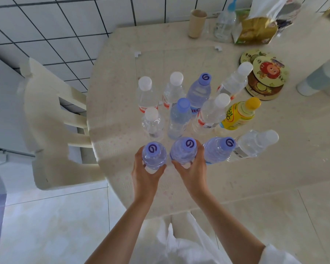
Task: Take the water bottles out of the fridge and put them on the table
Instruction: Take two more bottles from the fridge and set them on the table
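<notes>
Two blue-capped water bottles were held upright at the near edge of the round surface (255,178), one in each hand. The left bottle (154,155) was gripped by the left hand (147,174), fingers curled round its lower body, thumb on the near side. The right bottle (183,152) was clasped the same way by the right hand (193,168), fingers clamped round the far side, thumb across the front.

Whether either base was already touching the surface could not be told from above.

Landmark taken: the yellow drink bottle (240,115). Both held bottles sat nearer the person than it and to its left. A third blue-capped bottle (218,150) stood just beside the right hand, leaning outward in the wide-angle view. A cluster of clear bottles (176,103) stood left of the yellow one, farther from the person than the held pair.

Handling, judged: bottles appeared full, so moderately heavy; thin plastic walls likely to give under a hard squeeze; possibly damp and slick if cold from a fridge. A mid-body wrap was judged the surest hold; the cap too small.

Both forearms were extended forward and down, wrists roughly straight, hands close together, nearly touching.
</notes>
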